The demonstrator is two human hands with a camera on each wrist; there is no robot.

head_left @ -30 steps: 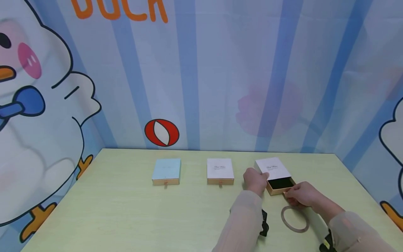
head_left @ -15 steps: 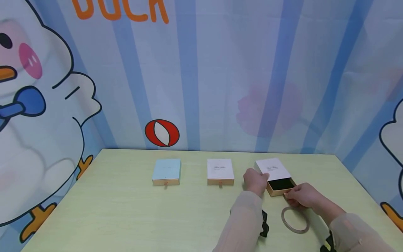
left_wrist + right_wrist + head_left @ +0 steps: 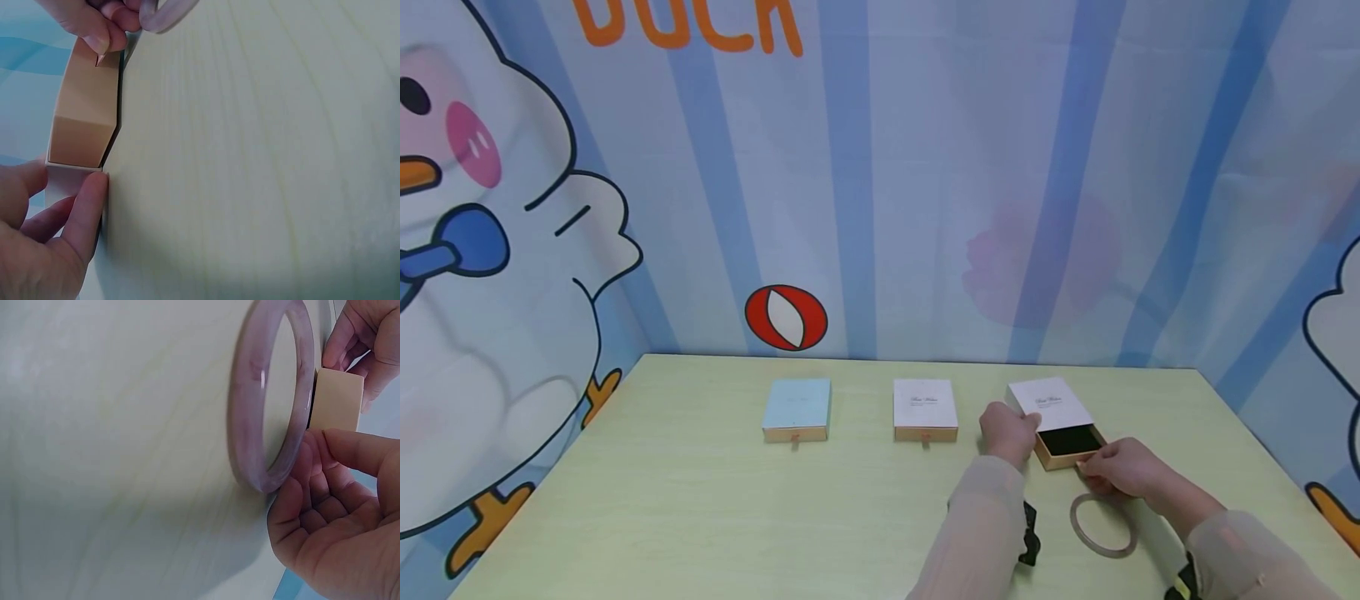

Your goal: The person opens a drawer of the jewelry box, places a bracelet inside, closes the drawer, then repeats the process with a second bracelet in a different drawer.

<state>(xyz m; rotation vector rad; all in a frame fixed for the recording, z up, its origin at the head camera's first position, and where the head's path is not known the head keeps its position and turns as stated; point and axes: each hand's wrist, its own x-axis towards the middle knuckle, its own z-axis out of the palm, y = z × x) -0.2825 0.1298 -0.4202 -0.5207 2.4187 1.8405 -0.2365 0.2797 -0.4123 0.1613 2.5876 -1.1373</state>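
Note:
At the right of the head view lies a white drawer-style gift box (image 3: 1051, 402) with its tan drawer (image 3: 1060, 461) partly pulled out, showing a dark inside. My left hand (image 3: 1009, 433) grips the white sleeve by its left side, thumb and fingers on it in the left wrist view. At the drawer's front, my right hand (image 3: 1126, 468) pinches the small pull tab (image 3: 100, 59). A pale purple bangle (image 3: 247, 412) lies on the table just in front of the right hand, close to its curled fingers; whether they touch it I cannot tell.
Left of the open box stand a closed white box (image 3: 923, 403) and a closed light blue box (image 3: 797, 402), both with tan drawers facing me. All rest on a pale wooden table (image 3: 715, 508). A printed blue curtain (image 3: 917, 183) rises behind its back edge.

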